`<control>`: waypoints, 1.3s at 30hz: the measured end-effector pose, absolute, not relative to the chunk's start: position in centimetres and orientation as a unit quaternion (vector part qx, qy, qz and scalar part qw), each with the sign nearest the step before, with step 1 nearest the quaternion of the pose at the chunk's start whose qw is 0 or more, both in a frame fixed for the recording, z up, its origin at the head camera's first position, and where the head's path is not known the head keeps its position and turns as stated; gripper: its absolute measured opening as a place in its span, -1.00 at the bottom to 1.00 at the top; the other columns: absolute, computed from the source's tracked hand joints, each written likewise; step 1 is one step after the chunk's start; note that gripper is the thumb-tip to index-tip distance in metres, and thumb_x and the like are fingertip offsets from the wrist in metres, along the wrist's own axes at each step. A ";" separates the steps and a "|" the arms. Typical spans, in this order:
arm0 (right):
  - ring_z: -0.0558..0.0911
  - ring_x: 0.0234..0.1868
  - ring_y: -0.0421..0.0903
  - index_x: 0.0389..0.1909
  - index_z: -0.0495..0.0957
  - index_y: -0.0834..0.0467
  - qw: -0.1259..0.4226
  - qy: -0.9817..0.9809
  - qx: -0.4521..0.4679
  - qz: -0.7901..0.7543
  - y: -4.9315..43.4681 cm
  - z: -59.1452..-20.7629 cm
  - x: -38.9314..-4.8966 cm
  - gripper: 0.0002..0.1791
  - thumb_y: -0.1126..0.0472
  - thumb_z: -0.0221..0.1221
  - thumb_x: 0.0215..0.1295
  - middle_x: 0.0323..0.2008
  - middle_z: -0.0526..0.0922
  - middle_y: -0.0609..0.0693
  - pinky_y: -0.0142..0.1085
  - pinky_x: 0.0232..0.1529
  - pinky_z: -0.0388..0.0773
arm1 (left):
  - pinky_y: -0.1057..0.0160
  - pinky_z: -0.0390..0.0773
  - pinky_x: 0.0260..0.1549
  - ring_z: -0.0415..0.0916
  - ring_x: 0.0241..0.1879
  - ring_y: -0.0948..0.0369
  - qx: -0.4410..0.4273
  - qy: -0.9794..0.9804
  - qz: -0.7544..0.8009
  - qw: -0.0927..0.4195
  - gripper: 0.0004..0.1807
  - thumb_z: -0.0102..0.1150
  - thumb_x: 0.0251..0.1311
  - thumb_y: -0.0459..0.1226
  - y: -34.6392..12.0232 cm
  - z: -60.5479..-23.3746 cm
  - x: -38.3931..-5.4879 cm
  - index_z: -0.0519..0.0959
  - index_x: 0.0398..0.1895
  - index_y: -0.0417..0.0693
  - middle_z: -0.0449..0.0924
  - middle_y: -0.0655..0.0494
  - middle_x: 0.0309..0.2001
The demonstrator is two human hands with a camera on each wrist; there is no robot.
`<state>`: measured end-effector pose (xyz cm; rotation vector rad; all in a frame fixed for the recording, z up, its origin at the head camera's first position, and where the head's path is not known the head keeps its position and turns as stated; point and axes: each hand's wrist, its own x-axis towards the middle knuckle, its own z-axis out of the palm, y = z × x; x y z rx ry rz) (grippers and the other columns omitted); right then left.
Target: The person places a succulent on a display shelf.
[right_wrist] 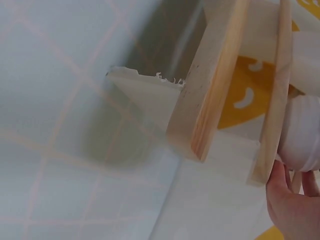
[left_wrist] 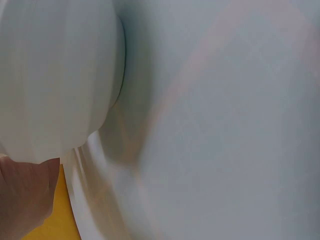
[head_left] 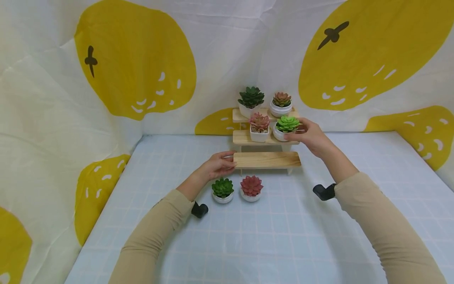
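Note:
A three-tier wooden display stand (head_left: 267,160) stands on the table. In the head view my left hand (head_left: 217,165) holds the left end of its lowest tier. On the middle tier, my right hand (head_left: 309,136) grips the white pot of a bright green succulent (head_left: 287,124) from the right, beside a pink succulent (head_left: 259,123) in a square pot. The right wrist view shows that hand (right_wrist: 295,210) against a round white pot (right_wrist: 301,132). A large white pot (left_wrist: 55,75) fills the left of the left wrist view, hiding most of the hand (left_wrist: 27,200).
A dark green succulent (head_left: 251,97) and an orange-tinted succulent (head_left: 281,99) sit on the top tier. In front of the stand are a green potted succulent (head_left: 222,188) and a red one (head_left: 251,186). Behind hangs a lemon-print cloth (head_left: 227,51).

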<state>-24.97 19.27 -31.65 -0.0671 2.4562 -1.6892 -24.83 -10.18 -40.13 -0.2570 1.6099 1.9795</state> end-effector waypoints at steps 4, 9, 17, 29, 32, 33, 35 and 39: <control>0.22 0.13 0.07 0.37 0.06 0.22 0.083 0.822 -0.020 -0.564 19.4 -31.5 -24.7 -0.19 0.21 0.27 0.18 0.16 0.21 0.22 -0.05 0.23 0.21 | 0.37 0.58 -0.37 0.46 -0.25 0.21 -0.096 0.602 0.740 0.285 -0.39 0.01 0.20 -0.58 -10.2 -40.1 -24.7 0.27 0.34 -0.10 0.31 -0.13 0.25; 0.25 0.18 0.09 0.40 0.01 0.22 0.091 0.811 -0.030 -0.578 19.9 -31.4 -24.2 -0.18 0.26 0.23 0.21 0.22 0.18 0.25 -0.03 0.26 0.20 | 0.39 0.58 -0.39 0.46 -0.25 0.21 -0.096 0.601 0.741 0.285 -0.38 0.01 0.20 -0.58 -10.2 -40.0 -24.7 0.28 0.34 -0.09 0.31 -0.12 0.25; 0.28 0.18 0.02 0.43 -0.07 0.22 0.098 0.810 -0.051 -0.576 21.1 -31.5 -23.0 -0.16 0.24 0.20 0.25 0.24 0.18 0.25 -0.03 0.28 0.18 | 0.38 0.58 -0.36 0.46 -0.25 0.21 -0.096 0.604 0.738 0.286 -0.38 0.01 0.20 -0.57 -10.2 -40.0 -24.7 0.27 0.35 -0.09 0.31 -0.12 0.26; 0.26 0.21 0.08 0.43 -0.05 0.18 0.102 0.819 -0.059 -0.562 22.2 -31.2 -20.9 -0.17 0.19 0.20 0.25 0.28 0.16 0.23 -0.09 0.25 0.24 | 0.36 0.59 -0.34 0.46 -0.20 0.19 -0.099 0.606 0.737 0.283 -0.39 0.04 0.19 -0.57 -10.2 -40.1 -24.9 0.30 0.33 -0.06 0.33 -0.11 0.24; 0.27 0.21 0.08 0.42 -0.02 0.18 0.099 0.821 -0.065 -0.559 22.3 -31.2 -20.4 -0.19 0.17 0.20 0.26 0.27 0.18 0.22 -0.28 0.17 0.35 | 0.36 0.58 -0.35 0.46 -0.18 0.18 -0.099 0.608 0.736 0.281 -0.39 0.04 0.19 -0.57 -10.2 -40.1 -24.9 0.31 0.33 -0.06 0.34 -0.10 0.24; 0.28 0.20 0.08 0.42 -0.01 0.18 0.098 0.820 -0.067 -0.560 22.3 -31.3 -20.3 -0.19 0.17 0.20 0.25 0.26 0.19 0.22 -0.35 0.12 0.39 | 0.37 0.58 -0.36 0.46 -0.17 0.17 -0.100 0.608 0.736 0.280 -0.39 0.04 0.19 -0.57 -10.2 -40.1 -24.9 0.31 0.33 -0.06 0.34 -0.10 0.24; 0.30 0.18 0.08 0.40 0.02 0.20 0.095 0.814 -0.075 -0.568 22.3 -31.4 -20.0 -0.21 0.19 0.21 0.24 0.23 0.21 0.23 -0.46 0.01 0.43 | 0.37 0.58 -0.37 0.45 -0.16 0.17 -0.100 0.609 0.736 0.278 -0.39 0.04 0.19 -0.57 -10.2 -40.1 -24.9 0.31 0.32 -0.06 0.34 -0.10 0.24; 0.32 0.16 0.07 0.38 0.06 0.21 0.098 0.805 -0.089 -0.578 22.0 -31.7 -19.3 -0.24 0.23 0.22 0.23 0.18 0.23 0.22 -0.54 -0.09 0.44 | 0.38 0.58 -0.38 0.45 -0.18 0.17 -0.099 0.608 0.736 0.279 -0.38 0.03 0.19 -0.57 -10.1 -40.1 -24.9 0.30 0.33 -0.06 0.33 -0.11 0.24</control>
